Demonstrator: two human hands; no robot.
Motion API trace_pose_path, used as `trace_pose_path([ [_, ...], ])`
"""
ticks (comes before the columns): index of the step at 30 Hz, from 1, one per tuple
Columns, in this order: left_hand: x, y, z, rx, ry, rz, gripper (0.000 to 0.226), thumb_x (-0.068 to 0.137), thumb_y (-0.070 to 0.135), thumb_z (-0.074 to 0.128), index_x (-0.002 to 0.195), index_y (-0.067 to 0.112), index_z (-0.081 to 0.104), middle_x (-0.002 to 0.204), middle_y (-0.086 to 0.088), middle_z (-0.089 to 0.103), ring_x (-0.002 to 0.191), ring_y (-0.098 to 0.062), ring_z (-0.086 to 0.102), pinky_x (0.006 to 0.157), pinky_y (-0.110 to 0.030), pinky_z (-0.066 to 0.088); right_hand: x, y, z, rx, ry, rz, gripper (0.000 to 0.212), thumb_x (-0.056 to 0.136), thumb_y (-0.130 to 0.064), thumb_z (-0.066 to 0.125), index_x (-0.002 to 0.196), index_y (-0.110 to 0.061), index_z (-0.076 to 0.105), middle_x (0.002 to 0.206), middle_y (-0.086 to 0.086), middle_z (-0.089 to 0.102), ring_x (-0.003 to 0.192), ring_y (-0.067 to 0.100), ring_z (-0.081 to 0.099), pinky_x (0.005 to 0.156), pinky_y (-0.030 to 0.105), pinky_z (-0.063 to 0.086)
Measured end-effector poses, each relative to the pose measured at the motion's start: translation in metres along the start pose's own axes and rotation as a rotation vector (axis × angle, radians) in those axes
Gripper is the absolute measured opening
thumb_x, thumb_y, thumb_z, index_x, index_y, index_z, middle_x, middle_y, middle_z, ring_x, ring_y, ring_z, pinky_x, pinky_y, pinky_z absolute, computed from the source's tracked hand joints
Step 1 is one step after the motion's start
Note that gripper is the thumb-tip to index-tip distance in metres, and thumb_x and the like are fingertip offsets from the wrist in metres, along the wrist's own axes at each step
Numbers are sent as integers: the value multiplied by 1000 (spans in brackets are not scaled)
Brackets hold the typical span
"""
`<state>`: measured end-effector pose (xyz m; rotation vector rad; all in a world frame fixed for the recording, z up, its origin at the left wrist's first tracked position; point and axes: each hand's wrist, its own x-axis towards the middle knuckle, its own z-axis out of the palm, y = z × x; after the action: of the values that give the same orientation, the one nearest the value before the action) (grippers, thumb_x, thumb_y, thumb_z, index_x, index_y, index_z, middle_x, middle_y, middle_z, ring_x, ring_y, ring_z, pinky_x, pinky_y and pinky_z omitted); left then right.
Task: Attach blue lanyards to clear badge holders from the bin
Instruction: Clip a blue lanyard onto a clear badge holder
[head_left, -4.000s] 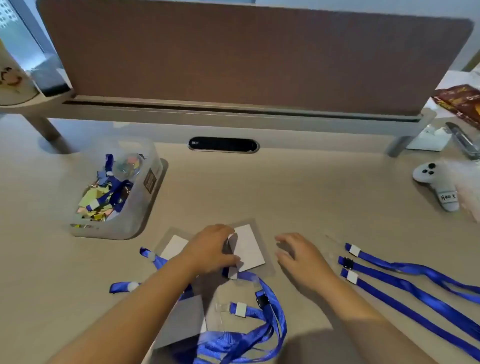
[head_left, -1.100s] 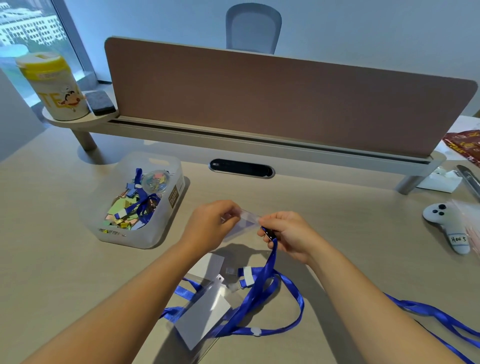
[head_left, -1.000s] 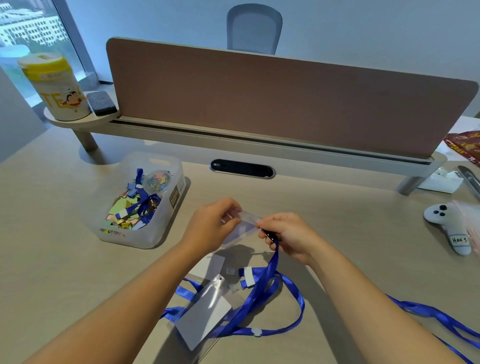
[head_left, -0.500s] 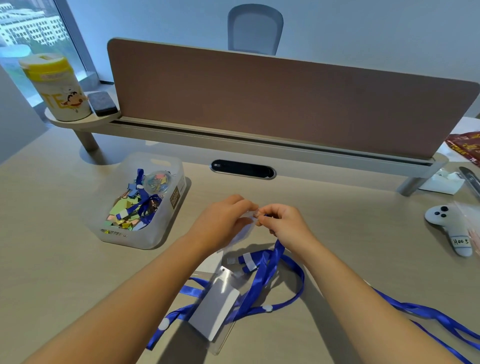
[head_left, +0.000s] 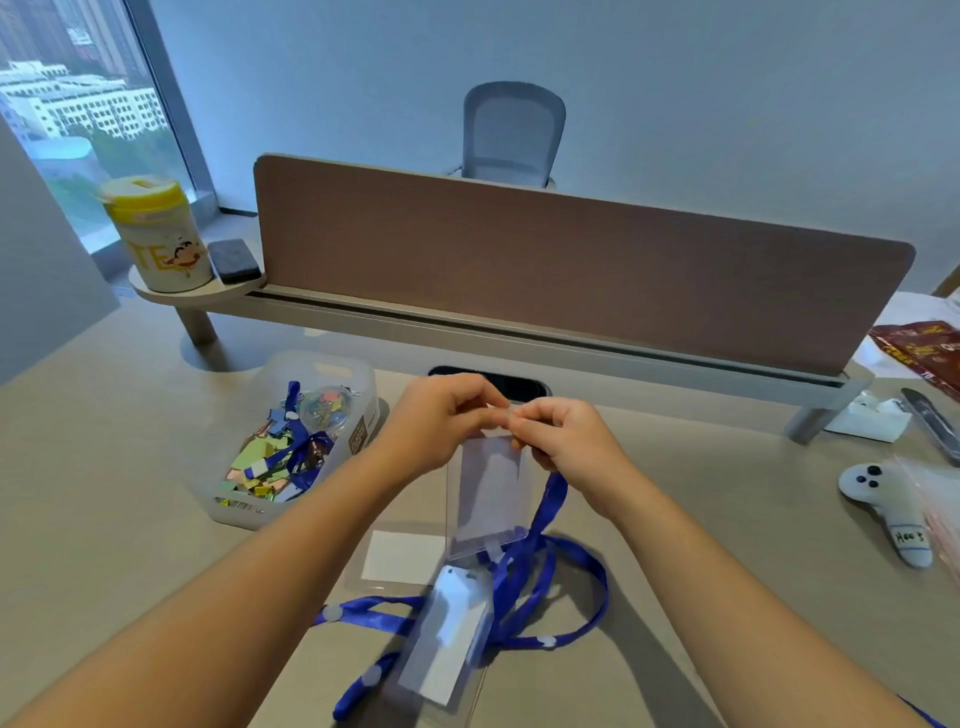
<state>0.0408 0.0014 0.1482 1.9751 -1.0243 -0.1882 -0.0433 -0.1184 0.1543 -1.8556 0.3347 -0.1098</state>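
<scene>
Hands: left hand (head_left: 441, 415) and right hand (head_left: 558, 434) raised together above the surface (head_left: 701, 499), fingertips meeting. Left hand pinches the top edge of a clear badge holder (head_left: 488, 493); right hand pinches the same top edge, with the end of a blue lanyard (head_left: 550, 499) running out from under its palm. The clip itself is hidden between the fingers.

Badge holder: hangs upright below both hands, clear of the surface, a pale card visible inside.

Lanyard: drops from the right hand, then lies in loose loops on the surface below and between the forearms.

Below the hands, on the surface: a second badge holder with a white card (head_left: 402, 556), lying flat; nearer the person, a third badge holder (head_left: 441, 644), tilted, with blue straps tangled under and around it.

Left of the left hand: a clear bin (head_left: 337, 374) holding coloured paper scraps, blue straps and a small round container.

Right of the right hand, well apart: a white game controller (head_left: 883, 506) with a handwritten label; beyond it, white papers and a red packet.

Beyond the hands: a brown divider panel (head_left: 571, 275) on a raised shelf. At the shelf's left end, a yellow-lidded canister (head_left: 156, 234) beside a dark eraser (head_left: 234, 260). Behind the panel, a grey chair (head_left: 511, 135).
</scene>
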Motion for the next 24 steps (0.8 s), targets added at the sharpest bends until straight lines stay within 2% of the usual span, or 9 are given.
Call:
trace_pose_path([
  [2,1,9,-7,35,49,25,15,80,16,58,90,6,61,84,-7,64,79,-19,61,73,-30,53,-1,-11,-2,-23,1,-29,19,89,-19,54,72,-24,60,63,-5,54,49,2,42,43,7,34],
  [6,0,21,-19,180,96,84,17,78,19,60,91,8,62,87,-10,66,76,-13,57,68,-15,46,-4,-29,-2,-42,26,-93,23,88,-18,55,66,-23,57,64,-4,51,56,2,44,51,9,37],
  [8,-2,28,-25,226,102,102,16,78,18,60,91,8,63,87,-10,67,76,-12,55,69,-17,46,-6,-37,-1,-61,34,-128,25,88,-15,54,64,-21,55,68,1,51,64,9,45,61,16,39],
  [10,-4,35,-31,218,128,145,17,78,19,60,89,6,63,84,-12,68,74,-16,58,70,-26,51,-7,-47,-2,-82,34,-166,26,88,-14,54,62,-20,54,71,6,52,69,13,46,66,22,41],
  [12,-4,42,-38,216,170,185,17,77,19,61,87,5,64,81,-14,68,72,-18,61,70,-31,53,-7,-56,-3,-117,46,-201,28,88,-13,53,61,-21,53,66,1,50,63,11,44,60,18,41],
  [15,-2,52,-46,209,249,228,15,79,16,60,86,4,65,78,-14,68,67,-16,59,65,-22,50,-8,-71,-4,-141,69,-246,26,89,-14,52,64,-21,54,66,-2,51,60,7,45,48,6,41],
  [20,0,68,-59,220,344,294,12,80,13,59,83,3,65,69,-6,63,61,-15,59,59,-19,52,-6,-92,-7,-110,108,-300,16,89,-13,53,80,-4,64,64,-3,53,58,4,44,44,2,38],
  [22,1,71,-62,193,374,285,11,81,12,59,82,2,65,68,-5,63,57,-11,58,72,-16,49,-7,-98,-7,-90,102,-309,19,89,-13,53,72,-10,62,62,-3,52,57,4,44,44,2,39],
  [24,2,72,-63,150,387,255,11,81,10,57,81,2,65,67,-5,62,56,-4,56,68,-10,48,-8,-101,-6,-89,99,-313,25,89,-13,52,65,-18,57,62,-3,52,56,5,44,44,3,39],
])
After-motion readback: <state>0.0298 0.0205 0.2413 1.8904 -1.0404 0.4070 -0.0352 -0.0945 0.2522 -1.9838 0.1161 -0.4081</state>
